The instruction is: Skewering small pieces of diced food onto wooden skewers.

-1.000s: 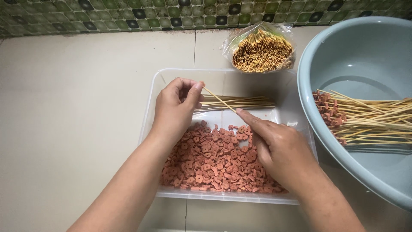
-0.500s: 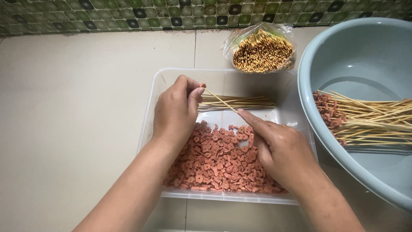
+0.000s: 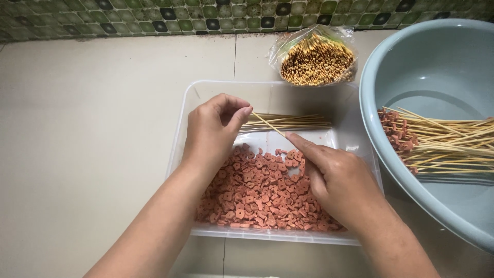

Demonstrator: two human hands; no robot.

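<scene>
Bamboo skewer (image 3: 268, 125) is pinched between left hand (image 3: 213, 131) and right hand (image 3: 337, 177), above pink slices (image 3: 262, 193) in the clear tray (image 3: 180, 134). Behind the tray's far edge lies a clear bag of skewers (image 3: 315, 57); at right, the blue basin (image 3: 427, 67).

2 bare, sleeveless forearms, no jewellery

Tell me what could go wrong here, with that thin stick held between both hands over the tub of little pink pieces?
The bamboo skewer is thin and pointed; pinched by the left hand with its other end at the right hand, it could prick a fingertip or snap. The small sausage slices might split when pierced. Slices lie close to the clear plastic tub front edge and could spill.
</scene>
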